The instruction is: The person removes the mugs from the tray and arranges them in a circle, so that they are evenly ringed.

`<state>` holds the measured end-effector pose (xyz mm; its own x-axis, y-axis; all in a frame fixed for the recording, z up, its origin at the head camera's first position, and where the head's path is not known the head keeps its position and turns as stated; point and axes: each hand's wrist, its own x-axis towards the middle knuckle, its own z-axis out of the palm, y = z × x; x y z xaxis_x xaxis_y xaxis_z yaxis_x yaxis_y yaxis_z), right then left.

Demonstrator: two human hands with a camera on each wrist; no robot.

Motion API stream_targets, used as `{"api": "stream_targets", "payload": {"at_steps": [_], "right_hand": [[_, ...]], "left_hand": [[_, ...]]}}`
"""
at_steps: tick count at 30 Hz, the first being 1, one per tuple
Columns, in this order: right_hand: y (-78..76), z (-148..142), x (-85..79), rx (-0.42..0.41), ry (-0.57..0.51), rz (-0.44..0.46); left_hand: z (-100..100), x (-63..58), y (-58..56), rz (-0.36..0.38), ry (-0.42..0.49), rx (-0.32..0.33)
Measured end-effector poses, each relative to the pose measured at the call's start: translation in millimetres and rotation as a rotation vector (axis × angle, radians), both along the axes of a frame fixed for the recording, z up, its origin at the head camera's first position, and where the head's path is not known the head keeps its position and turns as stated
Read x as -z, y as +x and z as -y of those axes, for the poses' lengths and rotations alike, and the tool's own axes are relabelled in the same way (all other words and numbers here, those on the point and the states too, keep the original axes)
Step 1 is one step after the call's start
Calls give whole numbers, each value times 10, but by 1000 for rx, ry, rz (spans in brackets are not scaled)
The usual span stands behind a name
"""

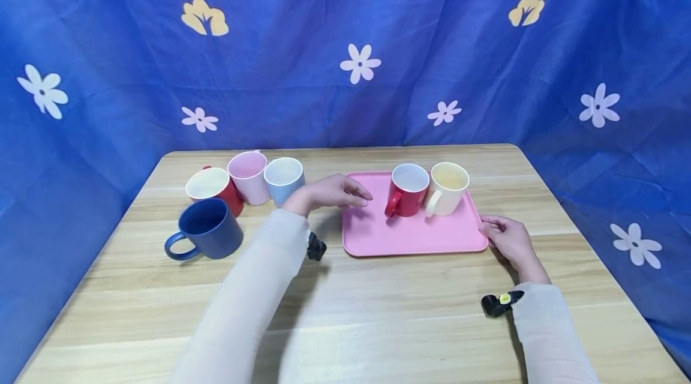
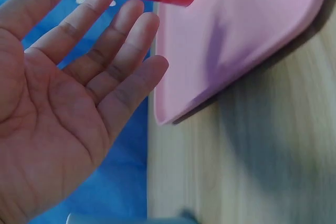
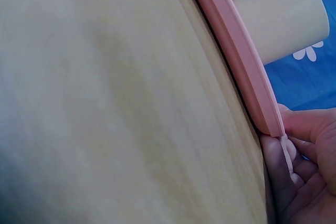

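Note:
A pink tray lies on the table, bearing a red mug with a white inside and a cream mug close beside it. Above the tray's left edge hovers my left hand, its fingers spread and nothing in them; the palm shows in the left wrist view. My right hand pinches the tray's right rim near the front corner. The right wrist view shows the thumb at the rim and a finger below it. Nearest my left hand is a light blue mug, partly hidden by the wrist.
Left of the tray stand a pink mug, a red mug with a cream inside and a dark blue mug, its handle facing left. A blue flowered curtain hangs behind the wooden table.

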<state>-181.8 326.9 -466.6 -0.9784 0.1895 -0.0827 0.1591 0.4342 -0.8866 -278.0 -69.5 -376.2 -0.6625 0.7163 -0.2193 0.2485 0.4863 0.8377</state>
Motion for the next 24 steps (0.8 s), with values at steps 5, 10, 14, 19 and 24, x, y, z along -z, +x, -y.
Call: {"api": "stream_targets", "payload": {"at_steps": [5,10,14,19,24], "right_hand": [[3,-2,-7,1,12,-5],[6,-6,-14,-4,15,-8],[3,-18,-8,-9,23,-8],[-8,-25,6,-11,34,1],[-4,-21,9,-9,9,6]], "left_hand": [[-162,81,-55,-43,-3,11],[-292,134,-68,-104,20,27],[-379,178,-82,-97,37,21],[-476,211,-74,-49,38,-15],[-547,214,-54,-39,49,-20]]}}
